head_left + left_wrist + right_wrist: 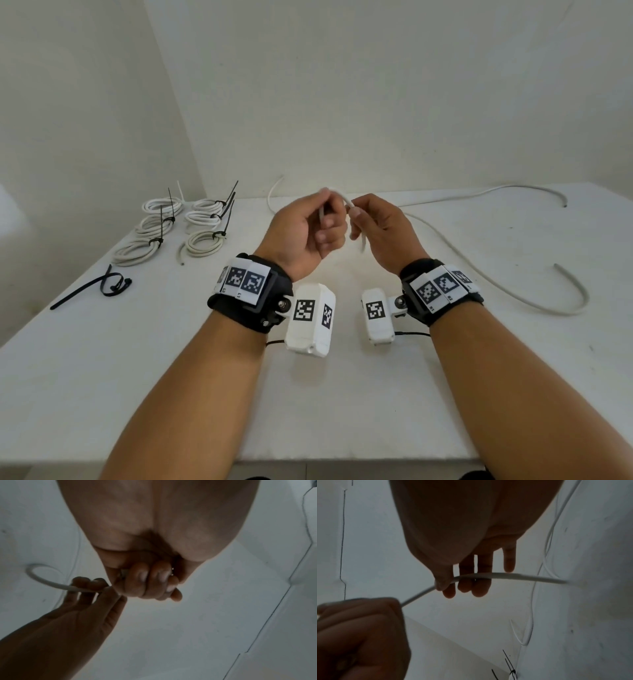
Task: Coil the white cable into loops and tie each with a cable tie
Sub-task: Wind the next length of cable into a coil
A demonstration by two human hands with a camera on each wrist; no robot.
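Both hands, the left hand (305, 229) and right hand (380, 228), pinch the white cable (346, 202); a loose grip could let the stiff loop spring open.

Six tied coils (178, 226) lie in two rows near the counter's (342, 394) far-left corner. A loose cable tie (99, 286) lies nearer the left edge, in front of them. Both grips (301, 229) (383, 226) are raised above the far middle, holding the cable (479, 274), which trails along the counter's right side.

Head view bright, evenly lit, soft shadows, edges bowed. Both wrist views dim, grainy, motion-blurred, hands backlit.
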